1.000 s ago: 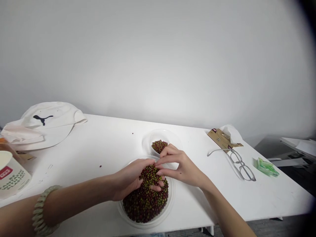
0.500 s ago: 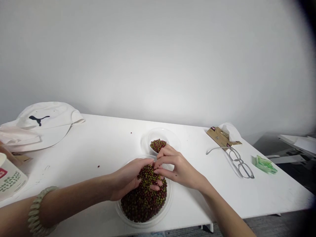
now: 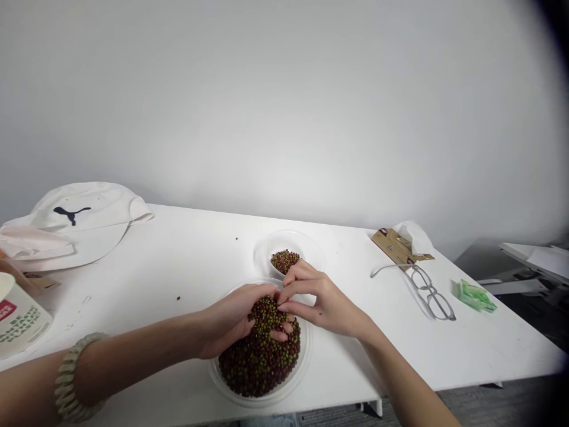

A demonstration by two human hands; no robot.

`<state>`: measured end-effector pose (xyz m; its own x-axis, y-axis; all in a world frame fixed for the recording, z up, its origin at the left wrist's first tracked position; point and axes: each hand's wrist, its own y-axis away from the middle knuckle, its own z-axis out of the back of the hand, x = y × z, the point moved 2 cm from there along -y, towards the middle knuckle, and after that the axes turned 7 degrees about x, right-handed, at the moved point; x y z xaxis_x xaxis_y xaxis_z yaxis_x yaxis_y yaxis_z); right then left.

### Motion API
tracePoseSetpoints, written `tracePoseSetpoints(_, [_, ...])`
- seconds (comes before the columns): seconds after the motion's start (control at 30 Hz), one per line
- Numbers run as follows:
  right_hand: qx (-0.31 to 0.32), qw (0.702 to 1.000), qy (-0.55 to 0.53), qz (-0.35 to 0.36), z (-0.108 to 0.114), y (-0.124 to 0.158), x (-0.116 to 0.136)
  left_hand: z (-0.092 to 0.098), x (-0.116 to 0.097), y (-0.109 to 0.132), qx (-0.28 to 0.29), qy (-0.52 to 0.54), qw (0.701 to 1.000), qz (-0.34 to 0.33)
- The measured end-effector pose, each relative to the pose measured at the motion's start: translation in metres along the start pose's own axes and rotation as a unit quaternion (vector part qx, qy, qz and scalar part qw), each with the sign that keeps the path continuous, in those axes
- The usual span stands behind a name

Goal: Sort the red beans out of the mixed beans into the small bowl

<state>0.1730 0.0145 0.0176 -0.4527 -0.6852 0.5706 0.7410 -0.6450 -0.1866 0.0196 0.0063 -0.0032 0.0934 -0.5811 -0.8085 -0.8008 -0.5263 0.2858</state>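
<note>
My left hand point(image 3: 233, 317) is cupped palm up over a round white bowl point(image 3: 306, 362), holding a handful of mixed red and green beans point(image 3: 265, 313). More of the same beans point(image 3: 255, 373) fill the bowl under it, and the left fingertips poke out among them. My right hand point(image 3: 317, 299) reaches in from the right with thumb and forefinger pinched at the edge of the handful. What lies between those fingertips is too small to make out. Behind the hands stands a smaller clear bowl point(image 3: 306, 242) with a little heap of mixed beans point(image 3: 285, 261).
Left on the white table point(image 3: 169, 367) are a white cap point(image 3: 95, 207) and a paper cup point(image 3: 22, 320). Two stray beans lie apart. To the right are eyeglasses point(image 3: 429, 287), a brown packet point(image 3: 391, 246) with white tissue point(image 3: 415, 237), and a green plastic packet point(image 3: 475, 295).
Both hands keep nearly the same pose over the bowl. The right fingertips have shifted very slightly at the handful, and the whole view has moved a little.
</note>
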Motion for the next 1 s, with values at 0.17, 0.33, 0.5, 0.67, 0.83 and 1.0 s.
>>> tracePoseSetpoints(0.17, [-0.032, 0.998, -0.061, 0.004, 0.01, 0.003, -0.001, -0.002, -0.003, 0.002, 0.001, -0.002, 1.0, -0.002])
tracePoseSetpoints(0.33, [-0.171, 0.983, 0.014, -0.069, 0.023, 0.006, -0.028, -0.001, -0.002, 0.003, -0.012, 0.016, 1.0, 0.006])
tracePoseSetpoints(0.5, [-0.219, 0.961, 0.115, -0.122, 0.023, 0.005, -0.047, -0.001, -0.001, 0.003, -0.014, 0.016, 1.0, 0.007])
tracePoseSetpoints(0.67, [-0.266, 0.945, 0.124, -0.142, 0.024, 0.007, -0.053, 0.001, -0.001, 0.002, -0.008, 0.026, 1.0, 0.003])
tracePoseSetpoints(0.83, [-0.251, 0.951, 0.108, -0.147, 0.024, 0.006, -0.044, 0.002, 0.0, 0.003, -0.011, 0.025, 1.0, -0.005])
tracePoseSetpoints(1.0, [-0.088, 0.995, 0.0, -0.035, 0.009, -0.001, -0.007, -0.001, 0.0, 0.003, 0.005, 0.025, 1.0, -0.006])
